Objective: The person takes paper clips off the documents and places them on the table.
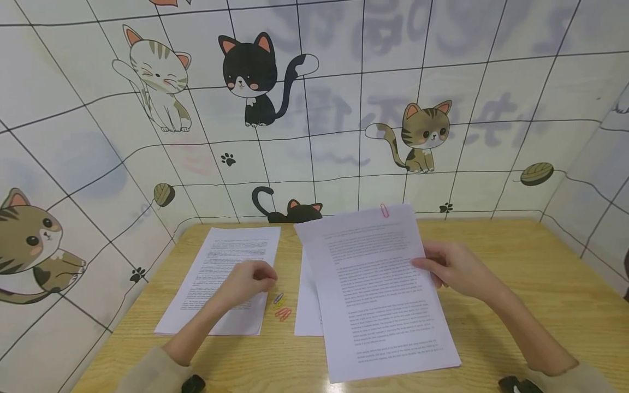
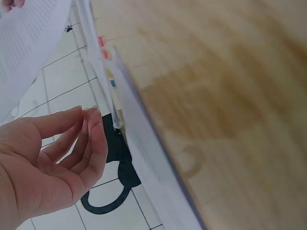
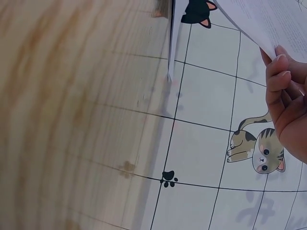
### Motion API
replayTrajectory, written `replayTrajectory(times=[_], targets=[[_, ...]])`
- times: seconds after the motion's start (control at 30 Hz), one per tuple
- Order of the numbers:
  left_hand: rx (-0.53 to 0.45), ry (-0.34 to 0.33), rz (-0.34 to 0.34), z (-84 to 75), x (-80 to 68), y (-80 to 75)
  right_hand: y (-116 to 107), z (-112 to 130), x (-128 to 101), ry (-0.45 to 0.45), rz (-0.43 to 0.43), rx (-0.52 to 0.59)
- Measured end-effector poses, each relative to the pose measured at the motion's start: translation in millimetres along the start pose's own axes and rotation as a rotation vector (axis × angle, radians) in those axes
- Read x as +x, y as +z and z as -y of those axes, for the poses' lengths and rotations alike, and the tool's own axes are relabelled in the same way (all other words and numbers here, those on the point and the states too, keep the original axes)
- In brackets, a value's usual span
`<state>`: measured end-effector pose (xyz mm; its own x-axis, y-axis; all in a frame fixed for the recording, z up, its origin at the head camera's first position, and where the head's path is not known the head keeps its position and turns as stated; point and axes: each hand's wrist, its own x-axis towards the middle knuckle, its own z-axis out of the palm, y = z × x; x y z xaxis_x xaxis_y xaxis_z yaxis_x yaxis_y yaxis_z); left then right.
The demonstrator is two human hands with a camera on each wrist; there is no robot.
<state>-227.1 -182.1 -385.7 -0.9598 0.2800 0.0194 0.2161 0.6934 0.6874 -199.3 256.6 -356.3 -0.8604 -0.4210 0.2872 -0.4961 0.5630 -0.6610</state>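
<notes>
My right hand (image 1: 434, 267) grips the right edge of a printed stack of pages (image 1: 378, 289) and holds it tilted up above the wooden table (image 1: 516, 284). A pink paper clip (image 1: 384, 210) sits on the stack's top edge. The right wrist view shows the fingers (image 3: 280, 91) pinching the pages (image 3: 268, 19). My left hand (image 1: 255, 281) hovers with loosely curled fingers over a single printed sheet (image 1: 221, 273), holding nothing; its fingers (image 2: 88, 139) nearly meet the thumb. Loose coloured paper clips (image 1: 281, 308) lie just right of that hand.
Another white sheet (image 1: 307, 305) lies flat under the raised stack. A cat-patterned tiled wall (image 1: 314, 109) surrounds the table at the back and on both sides. Bare wood stretches to the right of my right hand.
</notes>
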Motion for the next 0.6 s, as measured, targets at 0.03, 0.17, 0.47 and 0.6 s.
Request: replayTrajectory(times=[0.03,0.17,0.47,0.6], targets=[[-0.012,-0.007,-0.009,-1.4,0.7,-0.6,0,0,0,-0.008,-0.004,0.001],[-0.069,0.009,-0.045,-12.2,1.6,-4.0,2,-1,0,-0.02,-0.008,0.009],[-0.173,0.094,-0.129,-37.1,0.6,-5.7,3,-2,0,-0.015,0.006,0.034],[-0.242,0.113,-0.18,-48.3,1.3,-5.2,4,-2,0,-0.017,0.009,0.037]])
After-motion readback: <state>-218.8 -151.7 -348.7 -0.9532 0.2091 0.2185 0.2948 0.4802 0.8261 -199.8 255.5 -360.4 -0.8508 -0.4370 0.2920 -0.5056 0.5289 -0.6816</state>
